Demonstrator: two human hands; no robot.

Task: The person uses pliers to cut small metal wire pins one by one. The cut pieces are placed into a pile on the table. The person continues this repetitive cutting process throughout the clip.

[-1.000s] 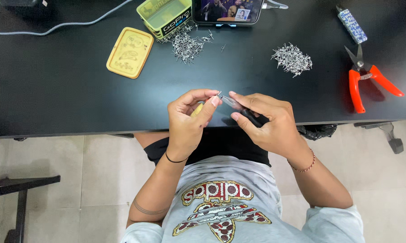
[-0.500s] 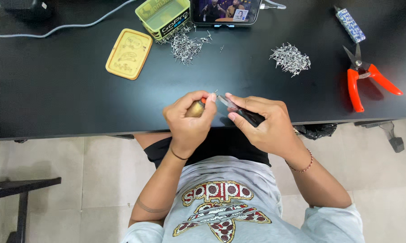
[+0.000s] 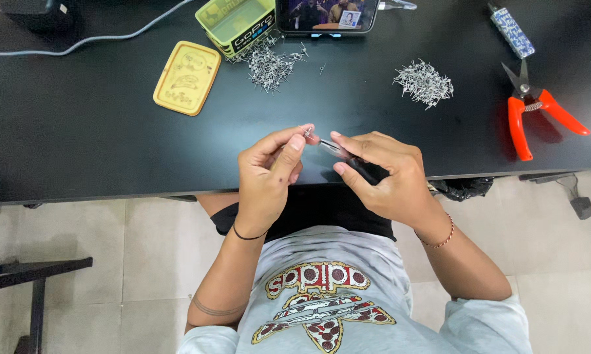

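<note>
The black counter (image 3: 99,137) spans the whole scene above both hands, and its near edge runs just beneath them. The left hand (image 3: 266,174) is closed, with thumb and forefinger pinched on a tiny metal pin (image 3: 306,133) held up at the fingertips; something yellowish shows inside the curled fingers, but it is too hidden to tell what. The right hand (image 3: 384,177) sits just beside the left one, fingers wrapped around a dark-handled tool (image 3: 354,160) whose thin metal tip points left and meets the pin between the two hands. Both hands hover over the front edge of the counter, nearly touching each other.

Far to the right of the right hand lie orange-handled clippers (image 3: 534,115), blades pointing away from the person. Above the hands, at the far edge, a phone (image 3: 327,14) stands propped with its screen lit. Just left of it sits an open green tin (image 3: 236,23), and further left, up and away from the left hand, its yellow lid (image 3: 186,77) lies flat. A grey cable (image 3: 112,36) runs along the top left, well apart from the left hand. A small blue patterned case (image 3: 512,31) lies above the clippers.

One pile of metal pins (image 3: 269,65) is scattered above the left hand beside the tin; a second pile of pins (image 3: 424,83) lies above and right of the right hand
</note>
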